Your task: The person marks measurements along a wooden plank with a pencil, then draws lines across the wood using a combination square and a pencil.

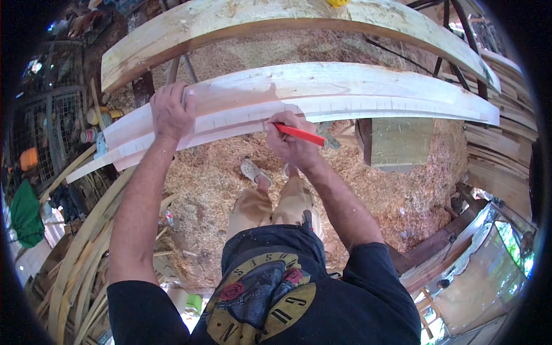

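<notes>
A pale wooden plank [287, 80] crosses in front of me. A thinner wooden strip [368, 105] with short tick marks runs along its near side. My left hand [172, 110] is closed over the left part of the plank, fingers bent and together; a small grey patch by the thumb is unclear. A red carpenter's pencil [300, 134] is pinched in my right hand [292, 141], its tip end at the near edge of the marked strip and its blunt end pointing right. Whether the tip touches the wood is hard to see.
Another thick plank [241, 26] lies beyond, with a yellow object [338, 2] on it. A wooden block [401, 141] stands below the plank at right. Shavings cover the floor [201, 213]. Long curved strips [86, 259] lie at left, stacked boards [500, 138] at right.
</notes>
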Tool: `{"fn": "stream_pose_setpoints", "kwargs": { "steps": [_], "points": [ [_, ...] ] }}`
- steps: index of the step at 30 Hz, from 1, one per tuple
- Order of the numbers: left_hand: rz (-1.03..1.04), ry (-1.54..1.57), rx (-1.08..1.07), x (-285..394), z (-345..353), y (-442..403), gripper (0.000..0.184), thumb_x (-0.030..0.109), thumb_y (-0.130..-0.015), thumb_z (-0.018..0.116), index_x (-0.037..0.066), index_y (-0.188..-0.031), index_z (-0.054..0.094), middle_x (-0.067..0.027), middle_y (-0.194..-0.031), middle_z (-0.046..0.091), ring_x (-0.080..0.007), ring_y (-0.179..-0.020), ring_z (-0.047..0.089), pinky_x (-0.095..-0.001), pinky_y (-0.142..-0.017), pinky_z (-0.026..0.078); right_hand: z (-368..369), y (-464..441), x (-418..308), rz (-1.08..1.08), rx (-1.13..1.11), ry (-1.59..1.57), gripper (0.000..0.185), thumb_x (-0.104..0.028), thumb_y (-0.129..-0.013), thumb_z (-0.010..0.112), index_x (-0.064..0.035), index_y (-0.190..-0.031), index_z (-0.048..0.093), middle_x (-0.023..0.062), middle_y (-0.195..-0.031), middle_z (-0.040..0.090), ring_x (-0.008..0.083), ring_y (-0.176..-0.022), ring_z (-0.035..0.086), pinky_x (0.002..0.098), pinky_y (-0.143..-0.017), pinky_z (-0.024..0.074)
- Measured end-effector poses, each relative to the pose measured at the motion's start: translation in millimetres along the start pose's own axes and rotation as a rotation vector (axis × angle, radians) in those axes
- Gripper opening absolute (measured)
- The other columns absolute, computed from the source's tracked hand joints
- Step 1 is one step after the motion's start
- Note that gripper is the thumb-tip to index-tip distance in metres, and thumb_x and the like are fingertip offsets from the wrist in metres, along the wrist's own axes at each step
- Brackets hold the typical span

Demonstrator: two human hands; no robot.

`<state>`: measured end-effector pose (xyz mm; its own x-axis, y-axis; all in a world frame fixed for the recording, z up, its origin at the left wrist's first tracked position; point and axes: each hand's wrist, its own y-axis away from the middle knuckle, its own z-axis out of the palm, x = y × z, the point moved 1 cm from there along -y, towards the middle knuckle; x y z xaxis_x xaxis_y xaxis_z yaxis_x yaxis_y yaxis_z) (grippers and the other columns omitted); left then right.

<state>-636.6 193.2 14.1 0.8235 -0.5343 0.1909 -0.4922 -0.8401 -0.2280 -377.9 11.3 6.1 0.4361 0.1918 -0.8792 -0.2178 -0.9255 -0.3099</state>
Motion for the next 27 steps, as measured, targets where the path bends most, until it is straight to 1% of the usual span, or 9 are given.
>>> {"fn": "stream_pose_setpoints", "kwargs": {
  "steps": [2,5,8,11,14,17,20,27],
  "points": [
    [-0.002,0.005,0.005,-2,2,1,0.027,0.032,-0.096,0.063,0.01,-0.112,0.069,-0.0115,-0.111,0.07,-0.0329,-0.111,0.062,-0.0475,-0.1,0.043,2,-1,0,-0.003,0.019,-0.001,0.017,-0.005,-0.088,0.075,-0.0083,-0.1,0.064,0.0054,-0.07,0.067,0.013,-0.059,0.065,0.031,-0.053,0.0514],
    [0.016,0.009,0.027,-2,2,1,0.027,0.031,-0.096,0.063,0.01,-0.111,0.069,-0.0115,-0.11,0.07,-0.0331,-0.11,0.062,-0.048,-0.099,0.043,0,1,-9,0.176,0.007,0.002,0.013,-0.005,-0.089,0.075,-0.0074,-0.099,0.066,0.0041,-0.071,0.068,0.0089,-0.061,0.065,0.0286,-0.054,0.0512],
    [-0.01,0.009,-0.027,2,-3,-1,0.03,0.028,-0.095,0.063,0.007,-0.116,0.07,-0.0146,-0.113,0.071,-0.0349,-0.111,0.063,-0.0484,-0.101,0.044,1,8,-2,0.309,0.033,-0.041,0.015,-0.006,-0.085,0.076,-0.0068,-0.095,0.065,0.0095,-0.069,0.069,0.0164,-0.057,0.067,0.0322,-0.054,0.0531],
    [-0.01,0.02,-0.008,1,-1,0,0.025,0.03,-0.096,0.064,0.01,-0.11,0.07,-0.012,-0.11,0.07,-0.033,-0.11,0.062,-0.0479,-0.099,0.043,5,5,-16,0.236,0.024,-0.037,0.011,-0.003,-0.089,0.074,-0.0071,-0.097,0.067,0.0032,-0.069,0.068,0.0053,-0.058,0.061,0.0265,-0.052,0.0503],
    [-0.012,0.019,0.003,-2,2,1,0.025,0.03,-0.095,0.064,0.01,-0.109,0.07,-0.0121,-0.109,0.071,-0.0329,-0.11,0.062,-0.0479,-0.099,0.044,13,-1,-19,0.122,0.008,-0.046,0.013,-0.001,-0.089,0.074,-0.0076,-0.097,0.067,0.0028,-0.066,0.066,0.005,-0.055,0.06,0.0265,-0.051,0.0499],
    [0.019,0.046,0.059,-1,1,1,0.026,0.03,-0.095,0.065,0.009,-0.109,0.071,-0.0127,-0.11,0.071,-0.0335,-0.111,0.062,-0.0481,-0.099,0.044,17,-1,-16,0.085,0.04,-0.042,0.015,0.001,-0.088,0.074,-0.0079,-0.098,0.066,0.0025,-0.064,0.065,0.0054,-0.056,0.06,0.0261,-0.051,0.0494],
    [0.012,0.036,0.034,-1,1,1,0.027,0.03,-0.095,0.064,0.009,-0.111,0.071,-0.0128,-0.11,0.071,-0.0336,-0.111,0.062,-0.0481,-0.1,0.044,19,-2,-12,0.001,0.048,-0.017,0.016,0.001,-0.087,0.075,-0.0075,-0.098,0.066,0.0021,-0.064,0.065,0.0055,-0.055,0.06,0.0256,-0.051,0.0487],
    [-0.009,0.03,-0.009,0,-1,0,0.028,0.03,-0.096,0.063,0.009,-0.113,0.07,-0.0129,-0.11,0.07,-0.0333,-0.111,0.062,-0.048,-0.1,0.044,21,-4,-11,-0.01,0.033,-0.026,0.017,0.004,-0.087,0.073,-0.0066,-0.099,0.066,0.0011,-0.064,0.064,0.0036,-0.054,0.057,0.0243,-0.049,0.0465]
  ]
}}
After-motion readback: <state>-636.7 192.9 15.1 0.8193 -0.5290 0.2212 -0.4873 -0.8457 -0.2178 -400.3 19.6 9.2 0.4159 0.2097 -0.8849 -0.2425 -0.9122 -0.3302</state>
